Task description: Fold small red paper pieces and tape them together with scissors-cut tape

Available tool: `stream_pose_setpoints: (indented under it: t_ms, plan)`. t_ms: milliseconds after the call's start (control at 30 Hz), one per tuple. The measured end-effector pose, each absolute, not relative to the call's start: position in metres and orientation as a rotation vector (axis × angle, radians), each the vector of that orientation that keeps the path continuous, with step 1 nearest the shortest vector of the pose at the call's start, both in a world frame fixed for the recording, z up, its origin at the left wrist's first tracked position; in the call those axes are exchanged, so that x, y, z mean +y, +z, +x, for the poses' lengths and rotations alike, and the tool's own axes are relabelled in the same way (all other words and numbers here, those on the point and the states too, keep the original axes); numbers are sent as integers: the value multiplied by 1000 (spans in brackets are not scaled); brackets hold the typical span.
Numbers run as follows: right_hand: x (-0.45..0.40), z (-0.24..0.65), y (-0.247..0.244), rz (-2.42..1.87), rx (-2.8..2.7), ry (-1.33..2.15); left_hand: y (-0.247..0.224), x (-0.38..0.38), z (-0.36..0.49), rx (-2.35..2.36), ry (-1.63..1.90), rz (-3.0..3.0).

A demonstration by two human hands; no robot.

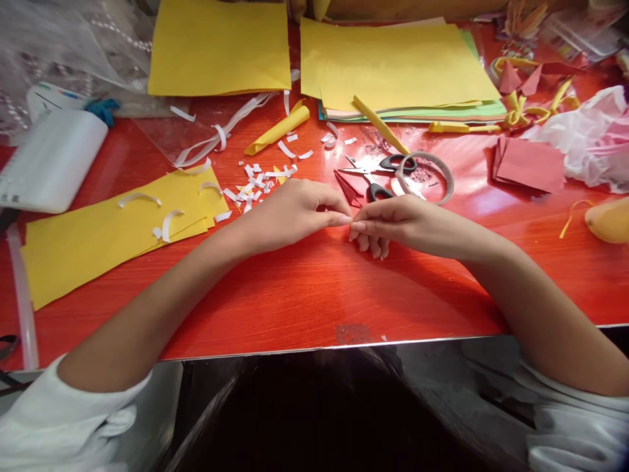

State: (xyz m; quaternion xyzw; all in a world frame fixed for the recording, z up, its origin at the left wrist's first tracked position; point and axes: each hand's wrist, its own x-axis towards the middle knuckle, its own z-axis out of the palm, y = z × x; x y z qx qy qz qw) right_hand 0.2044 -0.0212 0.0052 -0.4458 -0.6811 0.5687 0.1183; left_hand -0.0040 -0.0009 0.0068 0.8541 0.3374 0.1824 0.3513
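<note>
Above the red table [275,301], my left hand [299,213] and my right hand [417,226] meet fingertip to fingertip. Thumb and forefinger of each are pinched together; anything between them is hidden or too small to make out. Just behind the fingers lies a small folded red paper piece [348,189]. Scissors with black handles [393,162] rest beyond it, blades parted and pointing left. A roll of tape [449,180] leans over the scissors' handles, behind my right hand. White paper scraps [253,187] are scattered beyond my left hand.
Yellow strips [113,236] lie at left near a white device [59,157]. Yellow sheets [221,49] and a mixed paper stack [393,65] stand at the back, with rolled yellow paper [280,128] before them. Red squares [528,164] and a crumpled plastic bag [584,134] are at right.
</note>
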Motion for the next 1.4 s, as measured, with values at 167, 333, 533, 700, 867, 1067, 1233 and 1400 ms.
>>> stream_pose_setpoints:
  t_ms: [167,333,533,700,867,1067,1233,1400]
  plan:
    - [-21,203,4,-1307,-1970,1649,5,-2,-3,859,486,2226]
    - [-22,203,4,-1283,-1967,1635,7,-2,-2,879,498,2270]
    - [-27,200,9,-1233,-2005,1344,12,-2,-3,964,478,2344]
    - [-17,212,9,-1351,-1918,608,10,10,-10,1322,521,2373]
    - [4,242,5,-1580,-1995,-19,-4,27,-28,1542,700,2392]
    - [4,248,14,-1596,-2115,44,-10,34,-39,1544,871,2437]
    - [4,246,12,-1641,-2121,1,-10,35,-40,1499,937,2441]
    - [11,243,-7,-1505,-2311,31,-18,36,-41,1382,946,2416]
